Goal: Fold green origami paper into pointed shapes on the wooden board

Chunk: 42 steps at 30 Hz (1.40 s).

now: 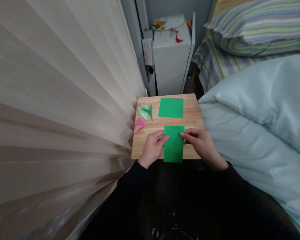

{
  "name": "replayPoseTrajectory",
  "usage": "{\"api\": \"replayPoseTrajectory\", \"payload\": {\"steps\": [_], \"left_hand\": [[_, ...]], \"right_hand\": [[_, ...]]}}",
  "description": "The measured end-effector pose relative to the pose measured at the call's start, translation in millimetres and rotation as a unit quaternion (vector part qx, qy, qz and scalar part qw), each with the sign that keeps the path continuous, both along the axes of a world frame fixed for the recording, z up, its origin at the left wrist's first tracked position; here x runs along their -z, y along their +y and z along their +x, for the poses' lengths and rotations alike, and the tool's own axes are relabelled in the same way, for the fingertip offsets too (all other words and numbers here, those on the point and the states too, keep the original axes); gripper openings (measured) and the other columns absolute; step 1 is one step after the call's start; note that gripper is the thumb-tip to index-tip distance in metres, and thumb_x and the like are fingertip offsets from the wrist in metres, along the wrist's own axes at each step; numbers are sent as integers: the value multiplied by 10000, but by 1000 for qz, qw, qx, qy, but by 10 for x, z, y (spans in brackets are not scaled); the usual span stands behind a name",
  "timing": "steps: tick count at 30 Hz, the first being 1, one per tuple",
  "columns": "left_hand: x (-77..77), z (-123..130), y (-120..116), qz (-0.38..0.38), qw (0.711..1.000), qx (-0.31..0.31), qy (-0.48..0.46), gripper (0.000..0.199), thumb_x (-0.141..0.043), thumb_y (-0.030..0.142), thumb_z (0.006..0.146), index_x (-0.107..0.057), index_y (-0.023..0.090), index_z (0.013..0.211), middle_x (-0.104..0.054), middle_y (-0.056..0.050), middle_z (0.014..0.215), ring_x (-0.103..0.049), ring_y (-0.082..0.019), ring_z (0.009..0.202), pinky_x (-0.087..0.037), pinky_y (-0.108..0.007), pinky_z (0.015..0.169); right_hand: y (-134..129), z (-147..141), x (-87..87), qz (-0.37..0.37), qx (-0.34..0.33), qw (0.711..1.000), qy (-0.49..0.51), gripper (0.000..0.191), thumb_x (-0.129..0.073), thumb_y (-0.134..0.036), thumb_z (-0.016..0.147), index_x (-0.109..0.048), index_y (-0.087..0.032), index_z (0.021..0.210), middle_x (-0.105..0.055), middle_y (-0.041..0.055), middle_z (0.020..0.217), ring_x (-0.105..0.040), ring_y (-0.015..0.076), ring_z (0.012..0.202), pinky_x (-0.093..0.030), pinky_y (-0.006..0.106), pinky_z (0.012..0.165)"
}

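A green sheet of paper [173,146] is held up between my two hands over the near edge of a small wooden table [152,126]. My left hand [153,146] pinches its left edge between thumb and fingers. On the opposite edge, higher up, my right hand [201,141] grips it the same way. Beyond them lies a stack of green paper [171,107] on the tabletop. Folded paper pieces sit at the far left: a pale green one [143,113], a darker green one [150,111] and a pink one [140,124].
A pleated pale curtain [65,100] hangs close along the table's left side. To the right is a bed with a light blue quilt [252,133] and a striped pillow [260,28]. Behind the table stands a white cabinet [171,66] with small decorations on top.
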<state>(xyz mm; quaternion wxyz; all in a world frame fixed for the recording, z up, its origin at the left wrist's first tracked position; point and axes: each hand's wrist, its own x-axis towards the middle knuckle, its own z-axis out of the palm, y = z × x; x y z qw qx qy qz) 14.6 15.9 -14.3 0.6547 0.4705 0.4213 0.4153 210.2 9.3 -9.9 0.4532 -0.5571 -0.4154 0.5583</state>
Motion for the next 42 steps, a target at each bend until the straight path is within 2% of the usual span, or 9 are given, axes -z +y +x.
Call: {"api": "replayPoseTrajectory", "payload": {"steps": [14, 18, 20, 23, 25, 27, 32, 42], "left_hand": [[14, -6, -7, -8, 1000, 4, -3, 329, -802, 459, 818, -749, 166, 958, -792, -61, 898, -739, -198, 783, -585, -350, 821], [-18, -6, -10, -18, 1000, 1, -9, 389, -817, 420, 809, -691, 166, 1075, -775, -32, 828, -718, -171, 700, -578, -319, 758], [-44, -11, -11, -14, 1000, -6, 4, 443, -798, 406, 829, -649, 168, 1171, -735, 6, 732, -661, -138, 612, -534, -271, 663], [-81, -21, -15, 17, 999, -30, 39, 451, -761, 378, 865, -623, 171, 1242, -583, 80, 559, -479, -84, 477, -354, -208, 511], [-99, -25, -18, 34, 997, -40, 53, 426, -752, 369, 873, -632, 174, 1232, -490, 105, 508, -374, -72, 449, -255, -216, 481], [-107, -25, -21, 41, 997, -42, 58, 407, -748, 370, 873, -641, 177, 1214, -461, 106, 505, -334, -71, 453, -216, -228, 482], [-84, -23, -22, 45, 996, -40, 65, 374, -726, 346, 882, -644, 177, 1205, -435, 107, 501, -294, -73, 457, -174, -240, 489], [-77, -16, -25, 32, 997, -44, 57, 393, -751, 372, 865, -634, 187, 1192, -496, 97, 516, -366, -77, 456, -235, -223, 492]], "right_hand": [[-3, -8, 9, -7, 8, 1000, 13, 309, -892, -490, 625, -810, -211, 733, -784, 48, 772, -679, 177, 689, -598, 317, 623], [3, -5, 3, -13, 8, 1000, 18, 303, -895, -475, 610, -799, -202, 702, -771, 44, 744, -652, 161, 651, -582, 306, 595], [5, 1, -3, -15, 0, 1000, 14, 304, -894, -475, 613, -792, -199, 688, -763, 41, 726, -644, 158, 641, -578, 304, 592], [2, 10, -6, -19, -15, 1000, 5, 314, -893, -485, 622, -790, -198, 696, -763, 43, 735, -649, 162, 659, -579, 308, 604], [-2, 13, -3, -23, -22, 999, 3, 326, -896, -495, 623, -787, -197, 697, -762, 43, 741, -649, 162, 664, -582, 307, 607], [-7, 13, 4, -27, -28, 999, 3, 344, -897, -511, 624, -785, -193, 692, -754, 42, 728, -643, 157, 653, -585, 303, 600], [-15, 9, 25, -43, -28, 999, 19, 365, -901, -527, 622, -784, -188, 687, -750, 44, 728, -644, 153, 646, -589, 299, 595], [-19, -11, -16, -70, -24, 995, 61, 380, -934, -519, 559, -762, -187, 627, -709, 12, 668, -615, 121, 622, -556, 251, 579]]}}
